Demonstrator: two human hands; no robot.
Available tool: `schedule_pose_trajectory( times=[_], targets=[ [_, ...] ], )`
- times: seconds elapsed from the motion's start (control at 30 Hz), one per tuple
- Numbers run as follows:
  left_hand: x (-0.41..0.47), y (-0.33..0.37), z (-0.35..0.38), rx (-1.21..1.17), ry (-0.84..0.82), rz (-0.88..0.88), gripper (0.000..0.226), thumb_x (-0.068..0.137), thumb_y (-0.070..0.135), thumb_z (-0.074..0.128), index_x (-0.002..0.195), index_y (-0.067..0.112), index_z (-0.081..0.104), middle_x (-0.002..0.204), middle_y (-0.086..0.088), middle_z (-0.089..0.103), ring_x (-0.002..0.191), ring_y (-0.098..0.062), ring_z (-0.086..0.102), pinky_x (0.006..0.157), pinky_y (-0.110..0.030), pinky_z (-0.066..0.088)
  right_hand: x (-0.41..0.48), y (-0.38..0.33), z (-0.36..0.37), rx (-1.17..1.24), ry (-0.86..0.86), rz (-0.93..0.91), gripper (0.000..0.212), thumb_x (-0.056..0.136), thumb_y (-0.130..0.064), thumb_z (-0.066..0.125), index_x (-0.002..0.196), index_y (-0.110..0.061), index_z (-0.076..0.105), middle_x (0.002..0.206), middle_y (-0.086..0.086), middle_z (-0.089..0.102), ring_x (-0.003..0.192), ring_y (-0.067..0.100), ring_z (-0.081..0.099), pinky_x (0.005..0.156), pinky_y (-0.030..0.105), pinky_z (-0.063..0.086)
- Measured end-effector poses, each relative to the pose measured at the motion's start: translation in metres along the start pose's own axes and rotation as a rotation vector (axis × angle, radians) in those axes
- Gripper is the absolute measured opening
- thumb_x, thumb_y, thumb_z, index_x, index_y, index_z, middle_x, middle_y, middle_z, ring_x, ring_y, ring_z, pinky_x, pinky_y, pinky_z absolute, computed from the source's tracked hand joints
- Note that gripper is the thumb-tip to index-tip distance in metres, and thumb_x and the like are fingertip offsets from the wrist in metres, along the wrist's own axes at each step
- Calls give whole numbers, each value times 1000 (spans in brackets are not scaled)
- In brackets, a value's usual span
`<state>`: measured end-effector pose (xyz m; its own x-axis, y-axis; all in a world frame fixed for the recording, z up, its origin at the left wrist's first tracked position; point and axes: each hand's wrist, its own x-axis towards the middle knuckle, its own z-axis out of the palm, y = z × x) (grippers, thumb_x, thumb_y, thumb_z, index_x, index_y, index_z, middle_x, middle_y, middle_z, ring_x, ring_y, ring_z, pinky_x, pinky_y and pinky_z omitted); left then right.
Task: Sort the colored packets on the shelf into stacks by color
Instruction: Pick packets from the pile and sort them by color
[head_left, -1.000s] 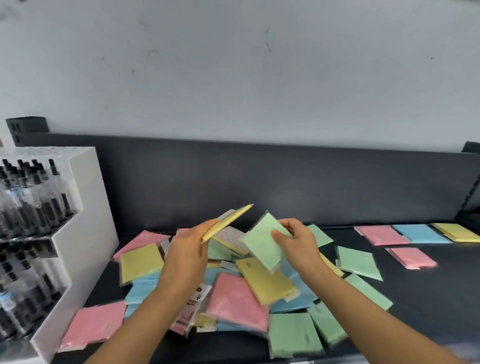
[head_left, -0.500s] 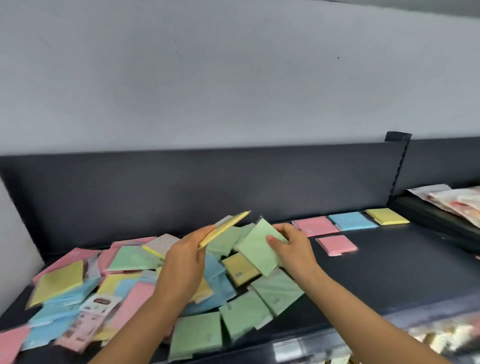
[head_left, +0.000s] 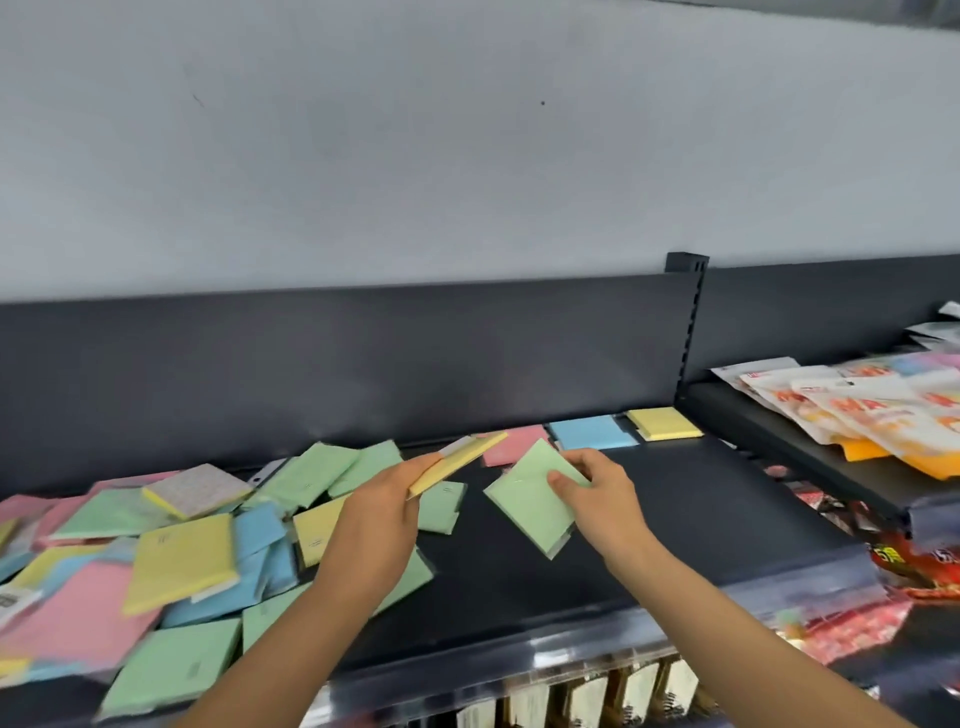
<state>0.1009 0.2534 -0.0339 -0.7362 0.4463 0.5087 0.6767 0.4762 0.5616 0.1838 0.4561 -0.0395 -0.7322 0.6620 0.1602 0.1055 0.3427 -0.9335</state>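
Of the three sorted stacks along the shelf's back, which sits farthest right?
The yellow stack, by the upright post; the blue stack is in the middle and the pink stack leftmost.

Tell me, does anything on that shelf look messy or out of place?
Yes: the pile of packets on the left of the shelf is jumbled, pink, green, blue and yellow overlapping at all angles. The pink stack, blue stack and yellow stack at the back lie neat.
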Motion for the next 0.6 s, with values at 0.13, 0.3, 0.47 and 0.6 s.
schedule_pose_trajectory(
  times=[0.13,0.3,0.47,0.6],
  targets=[
    [3,15,10,54,-56,13,51,90,0,43,130,30,53,107,7,61,84,-12,55,75,-20,43,4,11,-16,18,1,6,12,91,-13,58,101,-17,61,103,1,65,94,17,61,74,29,49],
    [13,22,23,135,-88,148,56,83,-7,43,129,24,54,128,8,57,106,-17,57,90,-32,48,16,21,-34,1,59,12,10,90,-13,58,99,-17,61,101,0,65,94,19,61,76,32,51],
    [35,22,38,134,-110,182,54,85,-5,43,130,24,54,127,5,58,111,-19,56,94,-32,46,26,29,-50,-9,132,26,10,90,-12,58,98,-18,61,100,1,65,94,19,61,73,31,49],
    [64,27,50,89,-120,223,50,89,-3,41,132,22,52,130,1,57,114,-19,54,99,-30,43,39,25,-71,-52,195,8,11,90,-12,58,97,-20,61,101,0,65,95,19,61,73,29,48]
  ],
)
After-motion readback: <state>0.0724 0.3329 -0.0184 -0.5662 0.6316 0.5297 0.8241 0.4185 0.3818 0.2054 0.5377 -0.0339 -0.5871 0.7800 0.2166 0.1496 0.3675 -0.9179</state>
